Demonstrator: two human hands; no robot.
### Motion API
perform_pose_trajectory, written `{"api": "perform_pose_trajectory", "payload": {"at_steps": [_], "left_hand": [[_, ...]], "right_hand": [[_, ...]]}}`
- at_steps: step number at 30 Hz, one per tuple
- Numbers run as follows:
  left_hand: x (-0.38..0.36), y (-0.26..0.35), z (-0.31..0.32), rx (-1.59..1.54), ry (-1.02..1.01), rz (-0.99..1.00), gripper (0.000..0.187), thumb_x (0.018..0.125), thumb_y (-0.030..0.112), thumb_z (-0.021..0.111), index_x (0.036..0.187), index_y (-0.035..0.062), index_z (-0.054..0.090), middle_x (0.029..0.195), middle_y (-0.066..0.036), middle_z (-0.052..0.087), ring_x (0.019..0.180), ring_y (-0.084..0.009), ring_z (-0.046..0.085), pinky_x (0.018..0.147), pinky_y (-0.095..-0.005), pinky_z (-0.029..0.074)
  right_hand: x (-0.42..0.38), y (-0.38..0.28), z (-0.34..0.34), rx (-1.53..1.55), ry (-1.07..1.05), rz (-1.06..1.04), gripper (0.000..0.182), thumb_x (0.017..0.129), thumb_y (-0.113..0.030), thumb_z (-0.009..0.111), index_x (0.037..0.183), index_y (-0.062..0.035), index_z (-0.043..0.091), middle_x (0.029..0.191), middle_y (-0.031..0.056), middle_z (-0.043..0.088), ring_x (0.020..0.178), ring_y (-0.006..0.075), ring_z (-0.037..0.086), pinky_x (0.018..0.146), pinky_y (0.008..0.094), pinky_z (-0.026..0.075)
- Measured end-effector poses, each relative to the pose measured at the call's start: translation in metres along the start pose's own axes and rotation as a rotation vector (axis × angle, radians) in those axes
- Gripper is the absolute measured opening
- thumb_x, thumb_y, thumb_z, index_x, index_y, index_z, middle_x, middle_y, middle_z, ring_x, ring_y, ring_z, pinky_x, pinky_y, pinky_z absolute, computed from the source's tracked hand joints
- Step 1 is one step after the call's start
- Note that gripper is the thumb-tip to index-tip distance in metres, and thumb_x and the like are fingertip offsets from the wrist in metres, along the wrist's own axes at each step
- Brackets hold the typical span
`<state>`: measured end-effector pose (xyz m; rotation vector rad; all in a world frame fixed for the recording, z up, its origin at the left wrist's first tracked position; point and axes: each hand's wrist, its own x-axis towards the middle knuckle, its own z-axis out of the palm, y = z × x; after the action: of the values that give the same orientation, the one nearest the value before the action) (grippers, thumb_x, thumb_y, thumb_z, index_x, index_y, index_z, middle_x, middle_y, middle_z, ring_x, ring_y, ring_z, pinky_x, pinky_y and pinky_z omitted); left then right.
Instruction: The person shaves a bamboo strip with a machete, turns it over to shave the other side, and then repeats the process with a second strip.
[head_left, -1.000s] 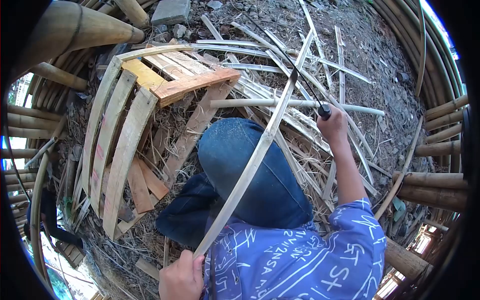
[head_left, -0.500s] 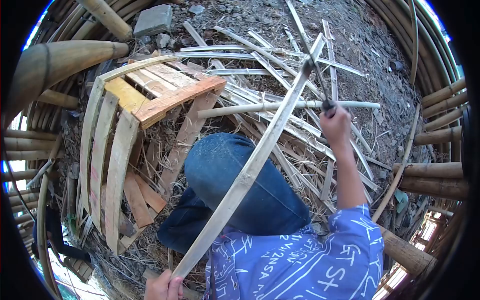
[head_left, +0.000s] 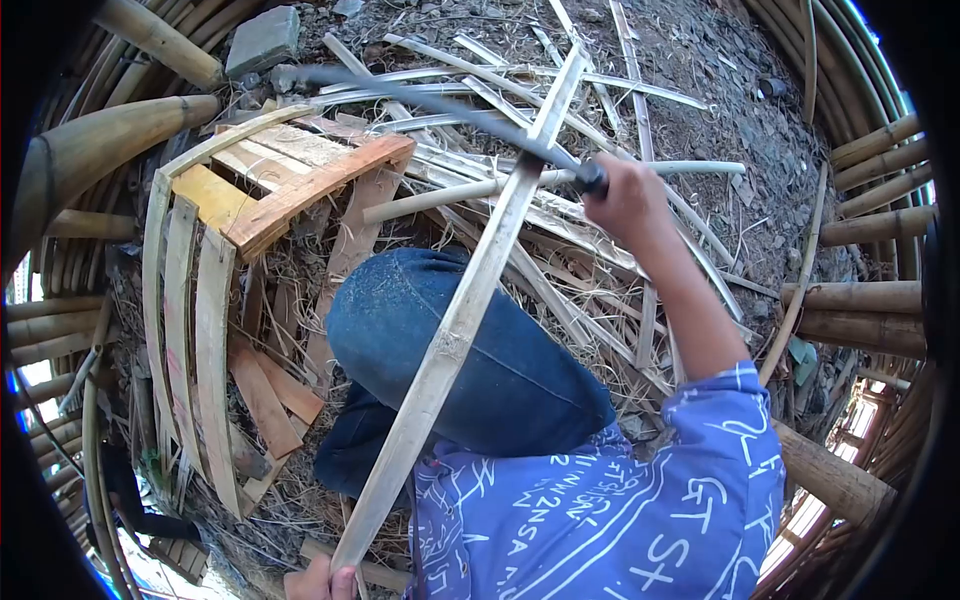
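Note:
A long split bamboo strip (head_left: 452, 345) runs slantwise up from my lap, across my bent knee in blue jeans (head_left: 395, 315). My left hand (head_left: 318, 580) is closed around its near end at the bottom edge of the head view. In my right hand (head_left: 632, 200) is the black handle of a machete (head_left: 425, 100). Its long dark blade points up and left, somewhat blurred, and crosses the strip a little below its far end. A dark spot on the strip shows just at that crossing.
Many bamboo strips (head_left: 480, 75) lie scattered over the ground ahead, among shavings. To the left stands a slatted wooden crate (head_left: 320, 195). A grey block (head_left: 262, 42) lies at the top left. Thick bamboo poles (head_left: 860, 297) frame both sides. Another person's dark sleeve (head_left: 150, 520) shows at lower left.
The machete has swung from pointing up along the strip's right side to pointing left across it. My right hand has shifted left. The whole view has slid slightly.

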<state>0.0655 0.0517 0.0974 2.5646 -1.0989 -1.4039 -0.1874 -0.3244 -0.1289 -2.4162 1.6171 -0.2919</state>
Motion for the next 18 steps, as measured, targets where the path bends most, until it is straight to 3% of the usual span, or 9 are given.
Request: {"api": "perform_pose_trajectory", "payload": {"at_steps": [4,6,8,10,11,13,15,18], "left_hand": [[-0.009,-0.003,-0.007,0.033,-0.043,-0.079,0.024,0.096,0.027,0.049,0.087,0.0067,0.059,0.061,-0.011,0.054,0.052,-0.0277,0.055,0.051,-0.0389,0.043],[-0.008,-0.009,-0.005,-0.001,-0.037,0.055,0.025,0.096,0.027,0.049,0.086,0.0065,0.059,0.059,-0.011,0.054,0.051,-0.0275,0.054,0.05,-0.0385,0.043],[-0.004,-0.011,-0.004,0.027,-0.055,0.04,0.026,0.096,0.026,0.048,0.087,0.0045,0.059,0.064,-0.012,0.055,0.054,-0.0274,0.055,0.053,-0.0362,0.044],[0.008,-0.01,0.001,-0.48,-0.102,-0.098,0.025,0.096,0.024,0.047,0.09,0.0023,0.059,0.076,-0.014,0.056,0.064,-0.029,0.056,0.06,-0.0358,0.044],[0.015,-0.017,0.004,-0.472,-0.114,-0.091,0.025,0.096,0.024,0.047,0.09,0.0023,0.059,0.076,-0.014,0.056,0.064,-0.029,0.056,0.06,-0.0358,0.044],[0.024,-0.035,0.007,-0.008,0.101,0.382,0.022,0.095,0.021,0.048,0.095,0.001,0.058,0.083,-0.015,0.052,0.071,-0.0301,0.052,0.066,-0.0369,0.043],[0.023,-0.041,0.002,0.034,0.07,0.417,0.021,0.094,0.02,0.049,0.095,0.0014,0.058,0.083,-0.015,0.051,0.072,-0.0306,0.051,0.066,-0.0382,0.042],[0.014,-0.044,0.001,0.077,0.047,0.402,0.018,0.093,0.018,0.05,0.093,0.0023,0.058,0.082,-0.016,0.049,0.071,-0.0319,0.049,0.064,-0.0403,0.04]], "right_hand": [[0.036,0.035,-0.009,-0.121,-0.059,0.129,0.015,0.075,-0.017,0.061,0.084,-0.0067,0.066,0.077,0.0191,0.066,0.075,0.0339,0.066,0.068,0.045,0.052],[0.036,0.042,-0.006,-0.081,-0.007,0.131,0.016,0.075,-0.015,0.06,0.085,-0.0053,0.066,0.074,0.0195,0.065,0.071,0.0334,0.066,0.065,0.044,0.051],[0.023,0.042,-0.004,-0.056,0.026,0.145,0.017,0.075,-0.013,0.058,0.086,-0.0039,0.066,0.071,0.02,0.064,0.067,0.0328,0.066,0.062,0.043,0.05],[0.002,0.021,-0.013,0.214,0.065,0.175,0.018,0.075,-0.009,0.055,0.087,-0.0017,0.065,0.064,0.0203,0.061,0.058,0.0312,0.063,0.055,0.0402,0.048],[-0.009,0.011,-0.017,0.283,0.068,0.152,0.019,0.074,-0.008,0.054,0.088,-0.0016,0.065,0.063,0.02,0.06,0.055,0.0301,0.061,0.053,0.039,0.046],[-0.031,-0.002,-0.021,0.35,0.04,0.103,0.016,0.072,-0.007,0.055,0.085,-0.0025,0.064,0.061,0.0182,0.059,0.053,0.0292,0.061,0.051,0.0371,0.046],[-0.046,-0.015,-0.023,0.286,0.017,0.041,0.009,0.068,-0.008,0.06,0.076,-0.0049,0.058,0.061,0.0174,0.059,0.06,0.0346,0.062,0.055,0.0408,0.049],[-0.051,-0.021,-0.028,0.173,0.031,-0.046,0.013,0.064,-0.01,0.062,0.073,-0.0059,0.054,0.063,0.0174,0.06,0.064,0.038,0.061,0.058,0.0452,0.049]]}}
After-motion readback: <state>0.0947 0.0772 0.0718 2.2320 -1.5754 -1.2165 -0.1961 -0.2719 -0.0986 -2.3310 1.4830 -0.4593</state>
